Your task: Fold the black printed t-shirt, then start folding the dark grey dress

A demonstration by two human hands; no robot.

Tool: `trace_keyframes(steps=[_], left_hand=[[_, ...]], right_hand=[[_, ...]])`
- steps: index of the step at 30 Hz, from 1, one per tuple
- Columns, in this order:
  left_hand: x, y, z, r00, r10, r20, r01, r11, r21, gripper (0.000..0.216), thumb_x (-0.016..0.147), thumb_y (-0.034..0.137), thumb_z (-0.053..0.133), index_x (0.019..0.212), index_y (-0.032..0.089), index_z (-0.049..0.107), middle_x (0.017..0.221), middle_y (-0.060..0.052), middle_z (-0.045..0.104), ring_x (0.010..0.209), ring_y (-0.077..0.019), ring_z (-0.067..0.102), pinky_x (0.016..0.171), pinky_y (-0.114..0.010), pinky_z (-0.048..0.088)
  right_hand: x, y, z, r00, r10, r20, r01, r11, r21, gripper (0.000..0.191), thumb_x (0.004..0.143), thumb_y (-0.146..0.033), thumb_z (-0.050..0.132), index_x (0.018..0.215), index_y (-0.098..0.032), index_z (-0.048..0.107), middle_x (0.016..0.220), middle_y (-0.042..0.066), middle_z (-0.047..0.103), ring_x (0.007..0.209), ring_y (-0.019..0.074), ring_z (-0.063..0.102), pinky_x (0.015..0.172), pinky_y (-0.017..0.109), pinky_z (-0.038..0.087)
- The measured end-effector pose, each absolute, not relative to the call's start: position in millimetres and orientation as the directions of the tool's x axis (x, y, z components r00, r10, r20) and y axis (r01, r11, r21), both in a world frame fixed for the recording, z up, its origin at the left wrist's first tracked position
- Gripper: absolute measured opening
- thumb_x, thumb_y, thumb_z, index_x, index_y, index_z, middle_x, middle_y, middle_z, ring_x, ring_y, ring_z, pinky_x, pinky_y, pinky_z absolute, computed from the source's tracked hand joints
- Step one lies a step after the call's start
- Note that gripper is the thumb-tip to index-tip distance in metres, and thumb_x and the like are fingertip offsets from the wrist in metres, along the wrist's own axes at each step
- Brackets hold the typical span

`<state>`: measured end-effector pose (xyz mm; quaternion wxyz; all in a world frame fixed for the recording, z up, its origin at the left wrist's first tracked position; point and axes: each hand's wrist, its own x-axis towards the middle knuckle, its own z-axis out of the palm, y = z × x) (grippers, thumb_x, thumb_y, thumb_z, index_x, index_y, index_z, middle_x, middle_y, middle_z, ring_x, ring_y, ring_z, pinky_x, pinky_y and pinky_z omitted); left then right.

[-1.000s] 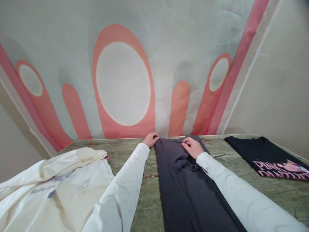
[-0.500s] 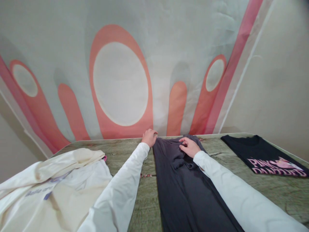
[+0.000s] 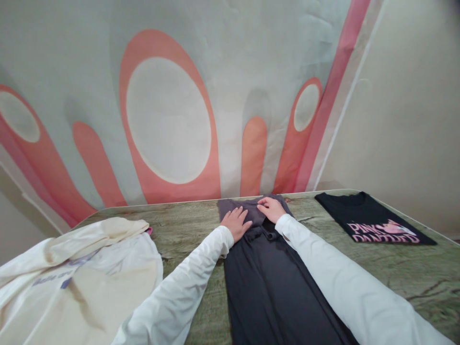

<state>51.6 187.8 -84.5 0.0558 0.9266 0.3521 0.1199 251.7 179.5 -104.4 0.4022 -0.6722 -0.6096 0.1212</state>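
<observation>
A long dark grey garment (image 3: 266,282) lies stretched down the middle of the table, its far end near the wall. My left hand (image 3: 237,223) rests flat on that far end with fingers spread, open. My right hand (image 3: 271,209) lies beside it on the same end, fingers extended and pressing the cloth flat. Both arms wear white sleeves. A small bunched fold of grey cloth sits just below the two hands.
A heap of cream and white clothes (image 3: 75,268) fills the left of the wood-grain table (image 3: 395,268). A folded black T-shirt with pink print (image 3: 373,225) lies at the right. A wall hanging with orange and pink ovals stands right behind the table.
My left hand left the garment's far left corner, where it was closed, and now lies flat and open on the cloth. The right hand shifted slightly left. The view turned right.
</observation>
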Motion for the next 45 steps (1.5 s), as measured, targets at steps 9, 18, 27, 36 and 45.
trace_keyframes(steps=[9,18,27,36,45], left_hand=[[47.3,189.5,-87.7,0.687,0.681,0.253,0.669,-0.729,0.146,0.051,0.086,0.05,0.026,0.128,0.023,0.036,0.137,-0.008,0.03,0.125,-0.0248,0.024,0.1,-0.05,0.014],[69.0,144.7,-73.1,0.825,0.532,0.192,0.497,-0.844,0.202,0.064,0.075,0.044,0.046,0.129,0.012,0.031,0.136,-0.015,0.029,0.124,-0.0277,0.026,0.1,-0.046,0.021],[72.7,143.8,-70.0,0.796,0.53,0.294,0.456,-0.843,0.285,0.07,0.058,0.011,0.047,0.126,0.01,0.032,0.131,-0.014,0.035,0.119,-0.0255,0.032,0.099,-0.036,0.029],[69.3,136.5,-55.1,0.715,0.636,0.29,0.622,-0.768,0.153,0.015,0.068,0.023,0.051,0.081,0.018,0.048,0.087,-0.008,0.049,0.08,-0.0218,0.052,0.071,-0.033,0.042],[70.0,142.8,-61.7,0.69,0.621,0.371,0.534,-0.783,0.319,0.015,0.059,0.016,0.05,0.07,0.02,0.041,0.075,-0.002,0.048,0.072,-0.0174,0.049,0.065,-0.027,0.041]], right_hand=[[276.4,171.5,-65.3,0.27,0.907,0.324,0.733,0.025,-0.68,0.014,0.064,-0.027,0.06,0.073,-0.016,0.06,0.062,0.001,0.06,0.057,0.0112,0.053,0.055,0.023,0.04],[267.8,99.0,-11.8,-0.12,0.989,0.09,0.779,0.15,-0.609,0.022,0.057,-0.038,0.064,0.066,-0.018,0.063,0.058,-0.001,0.059,0.052,0.012,0.05,0.049,0.023,0.037],[219.2,73.6,-46.8,-0.23,0.966,0.118,0.951,0.249,-0.185,0.031,0.059,-0.018,0.056,0.089,-0.013,0.056,0.09,0.01,0.053,0.086,0.021,0.05,0.075,0.029,0.039],[219.2,81.2,-62.9,-0.093,0.963,0.251,0.976,0.139,-0.169,0.018,0.063,-0.012,0.049,0.081,-0.015,0.053,0.084,0.008,0.052,0.081,0.0181,0.05,0.075,0.027,0.037],[263.8,113.1,-77.0,0.253,0.965,0.077,0.493,-0.06,-0.868,0.005,0.059,-0.021,0.051,0.055,-0.019,0.051,0.053,-0.002,0.051,0.055,0.0132,0.049,0.053,0.024,0.038]])
